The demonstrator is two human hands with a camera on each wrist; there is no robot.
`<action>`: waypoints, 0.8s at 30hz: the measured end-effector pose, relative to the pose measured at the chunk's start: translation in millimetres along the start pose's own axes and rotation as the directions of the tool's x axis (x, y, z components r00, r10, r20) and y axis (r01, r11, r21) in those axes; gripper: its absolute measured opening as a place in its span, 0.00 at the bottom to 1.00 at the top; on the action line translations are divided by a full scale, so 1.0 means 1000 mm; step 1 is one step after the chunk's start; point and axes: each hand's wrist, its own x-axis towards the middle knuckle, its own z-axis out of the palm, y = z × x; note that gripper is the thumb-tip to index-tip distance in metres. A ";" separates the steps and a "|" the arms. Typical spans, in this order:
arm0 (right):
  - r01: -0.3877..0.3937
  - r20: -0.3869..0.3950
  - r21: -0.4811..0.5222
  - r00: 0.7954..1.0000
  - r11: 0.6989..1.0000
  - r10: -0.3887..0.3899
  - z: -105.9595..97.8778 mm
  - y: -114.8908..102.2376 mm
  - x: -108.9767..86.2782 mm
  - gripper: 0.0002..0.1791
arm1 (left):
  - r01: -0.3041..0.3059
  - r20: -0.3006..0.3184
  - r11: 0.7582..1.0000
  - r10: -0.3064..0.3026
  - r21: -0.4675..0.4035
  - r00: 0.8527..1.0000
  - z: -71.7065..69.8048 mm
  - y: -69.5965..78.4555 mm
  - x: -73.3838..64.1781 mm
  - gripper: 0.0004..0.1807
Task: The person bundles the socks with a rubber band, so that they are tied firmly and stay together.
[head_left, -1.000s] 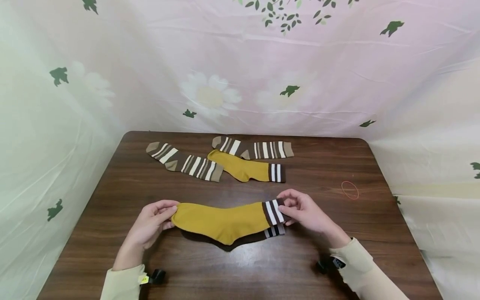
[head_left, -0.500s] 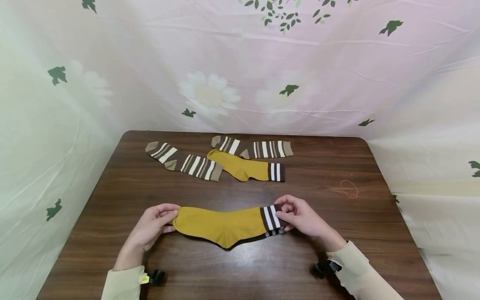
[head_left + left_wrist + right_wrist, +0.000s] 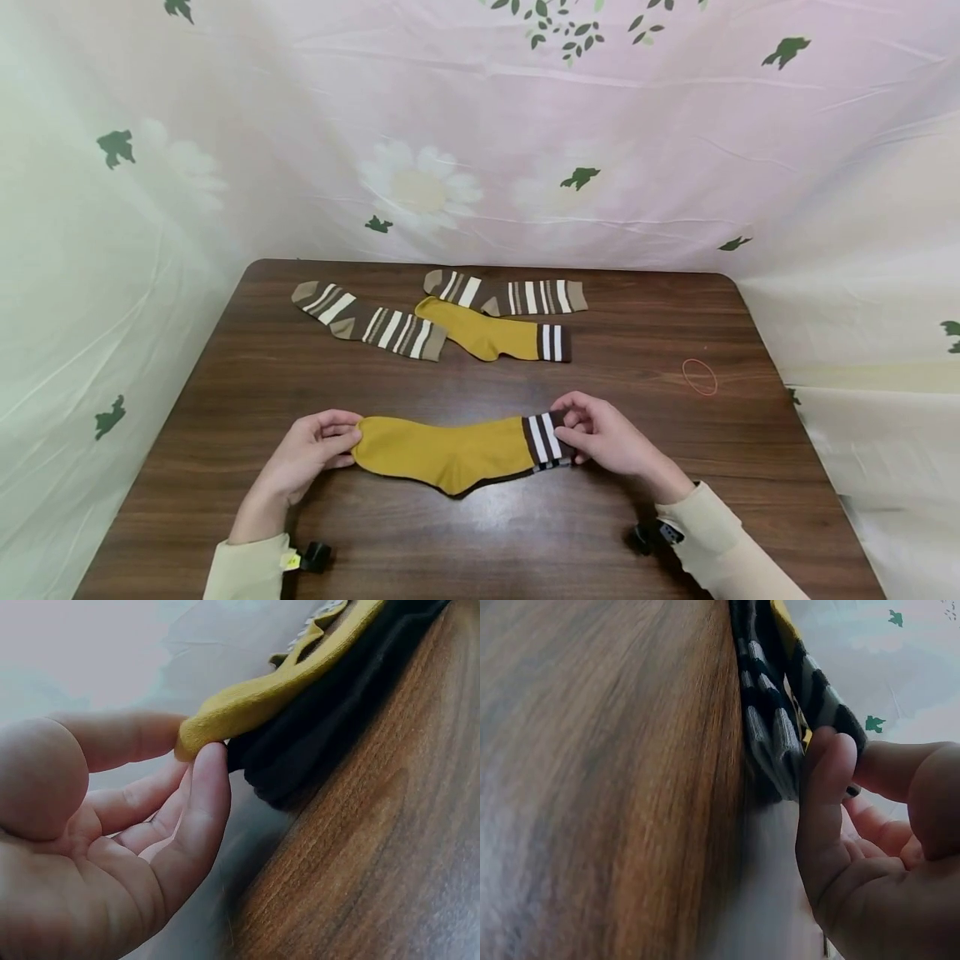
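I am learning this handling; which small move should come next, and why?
Probably lower the held mustard sock onto the dark fabric beneath: the left hand pinches the mustard toe, the right hand the white-striped cuff, and both wrist views show these ends raised above it.

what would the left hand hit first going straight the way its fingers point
The left hand would first meet the mustard sock whose toe it pinches, perhaps also the dark sock just beneath; depth is unclear.

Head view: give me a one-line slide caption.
Left hand and right hand hold a mustard sock by toe and cuff over a dark sock on a wood-grain table.
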 end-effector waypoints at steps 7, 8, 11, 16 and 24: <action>-0.007 -0.026 -0.081 1.000 0.997 0.005 0.000 -0.001 -0.002 0.14 | -0.021 0.008 0.997 0.020 0.077 1.000 0.002 -0.002 0.001 0.21; -0.006 -0.031 -0.094 1.000 0.996 0.003 0.000 0.000 -0.002 0.14 | -0.027 0.008 0.995 0.026 0.093 1.000 0.002 -0.002 0.001 0.21; 0.009 -0.039 -0.130 0.999 0.992 -0.014 0.000 0.000 -0.003 0.14 | -0.041 0.010 0.990 0.040 0.137 0.999 0.003 -0.002 0.001 0.20; 0.047 -0.067 -0.232 0.996 0.972 -0.064 0.000 0.000 -0.005 0.14 | -0.053 0.006 0.981 0.052 0.188 0.999 0.004 0.000 0.001 0.18; 0.038 -0.072 -0.330 0.995 0.943 -0.065 0.002 -0.001 -0.006 0.15 | -0.042 0.000 0.971 0.043 0.234 0.999 0.005 0.001 0.000 0.15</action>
